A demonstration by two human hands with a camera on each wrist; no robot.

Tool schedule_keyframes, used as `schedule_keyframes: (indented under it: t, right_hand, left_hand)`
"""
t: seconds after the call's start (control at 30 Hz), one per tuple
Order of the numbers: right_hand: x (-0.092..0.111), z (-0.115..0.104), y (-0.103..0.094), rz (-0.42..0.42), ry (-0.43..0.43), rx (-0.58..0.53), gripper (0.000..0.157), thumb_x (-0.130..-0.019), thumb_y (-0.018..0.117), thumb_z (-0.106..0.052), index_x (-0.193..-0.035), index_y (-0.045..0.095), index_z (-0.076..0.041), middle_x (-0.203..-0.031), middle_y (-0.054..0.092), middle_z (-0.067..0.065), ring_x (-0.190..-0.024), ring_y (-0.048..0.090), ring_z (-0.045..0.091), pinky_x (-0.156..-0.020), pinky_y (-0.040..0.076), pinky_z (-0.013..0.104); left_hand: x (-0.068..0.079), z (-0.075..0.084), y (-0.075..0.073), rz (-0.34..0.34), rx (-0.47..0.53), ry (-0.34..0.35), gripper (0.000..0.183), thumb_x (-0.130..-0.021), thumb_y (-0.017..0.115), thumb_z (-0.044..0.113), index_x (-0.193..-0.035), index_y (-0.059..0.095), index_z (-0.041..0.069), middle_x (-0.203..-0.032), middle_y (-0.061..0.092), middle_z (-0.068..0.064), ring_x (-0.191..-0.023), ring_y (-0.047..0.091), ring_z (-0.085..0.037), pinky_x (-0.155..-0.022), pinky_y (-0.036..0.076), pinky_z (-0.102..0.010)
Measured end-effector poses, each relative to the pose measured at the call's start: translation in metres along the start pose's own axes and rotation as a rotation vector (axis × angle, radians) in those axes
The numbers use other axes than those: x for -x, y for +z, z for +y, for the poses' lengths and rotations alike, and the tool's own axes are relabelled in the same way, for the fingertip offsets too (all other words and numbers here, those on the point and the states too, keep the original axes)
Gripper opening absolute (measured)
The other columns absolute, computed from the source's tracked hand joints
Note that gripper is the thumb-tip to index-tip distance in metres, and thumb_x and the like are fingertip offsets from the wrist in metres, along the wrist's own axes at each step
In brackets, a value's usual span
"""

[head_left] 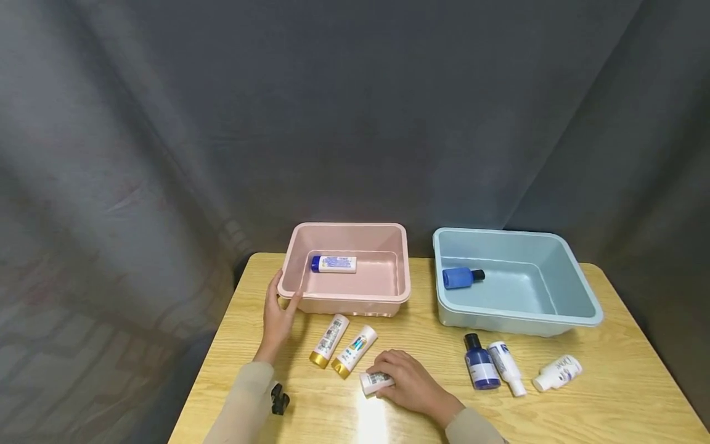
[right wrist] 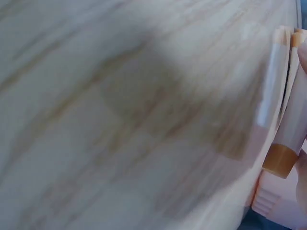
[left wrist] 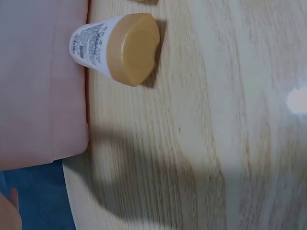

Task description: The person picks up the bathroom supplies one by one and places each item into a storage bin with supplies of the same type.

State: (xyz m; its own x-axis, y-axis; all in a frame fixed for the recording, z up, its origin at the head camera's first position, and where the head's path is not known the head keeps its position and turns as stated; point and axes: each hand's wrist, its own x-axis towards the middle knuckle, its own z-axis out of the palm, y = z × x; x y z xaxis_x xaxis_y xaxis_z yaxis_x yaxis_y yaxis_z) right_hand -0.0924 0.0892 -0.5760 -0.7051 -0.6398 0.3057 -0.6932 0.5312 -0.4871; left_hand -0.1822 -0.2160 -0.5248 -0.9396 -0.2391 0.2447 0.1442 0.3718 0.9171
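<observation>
My right hand point(head_left: 407, 379) grips a white bottle point(head_left: 373, 382) low over the table, fingers bent over its top. In the right wrist view its gold cap point(right wrist: 279, 160) shows at the right edge, with a thumb beside it. At the front left corner of the pink bin point(head_left: 349, 304), my left hand point(head_left: 280, 313) touches the rim, thumb and fingers spread apart. Two white bottles with gold caps, a left one point(head_left: 330, 341) and a right one point(head_left: 355, 351), lie between the hands. Inside the bin lies a white bottle with a blue cap point(head_left: 334, 264).
A light blue bin point(head_left: 516, 317) stands at the right, holding a blue bottle point(head_left: 457, 278). In front of it lie a dark blue bottle point(head_left: 481, 364), a white bottle with a blue end point(head_left: 506, 368) and a white Dove bottle point(head_left: 558, 373). Behind hangs a grey curtain point(head_left: 355, 111).
</observation>
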Motion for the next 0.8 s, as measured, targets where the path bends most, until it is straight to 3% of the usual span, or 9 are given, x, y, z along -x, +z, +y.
schedule_keyframes:
  t: [0.17, 0.33, 0.8]
  right_hand:
    - [0.001, -0.001, -0.005, -0.004, 0.001, 0.018, 0.039, -0.078, 0.084, -0.034, -0.113, 0.072, -0.022, -0.111, 0.062, -0.011, -0.105, 0.058, 0.011, -0.097, 0.048, 0.039]
    - [0.0, -0.002, -0.011, 0.03, -0.003, 0.017, 0.041, -0.075, 0.085, -0.034, -0.111, 0.072, -0.023, -0.11, 0.062, -0.011, -0.104, 0.058, 0.01, -0.093, 0.05, 0.034]
    - [-0.02, -0.011, -0.032, 0.023, 0.021, 0.037, 0.043, -0.077, 0.083, -0.034, -0.116, 0.07, -0.022, -0.117, 0.063, -0.009, -0.112, 0.057, 0.012, -0.1, 0.047, 0.039]
  left_hand:
    - [-0.001, 0.0, 0.0, 0.015, 0.078, -0.021, 0.063, -0.096, 0.063, 0.007, -0.152, 0.034, 0.005, -0.154, 0.035, -0.018, -0.136, 0.036, -0.036, -0.112, 0.026, -0.055]
    - [-0.001, 0.003, 0.004, 0.026, 0.135, -0.047, 0.064, -0.095, 0.066, 0.006, -0.151, 0.035, 0.005, -0.152, 0.038, -0.018, -0.129, 0.04, -0.037, -0.107, 0.03, -0.054]
    - [0.001, 0.003, 0.002, 0.033, 0.17, -0.104, 0.066, -0.097, 0.063, 0.009, -0.155, 0.031, 0.008, -0.155, 0.036, -0.016, -0.13, 0.038, -0.035, -0.108, 0.03, -0.055]
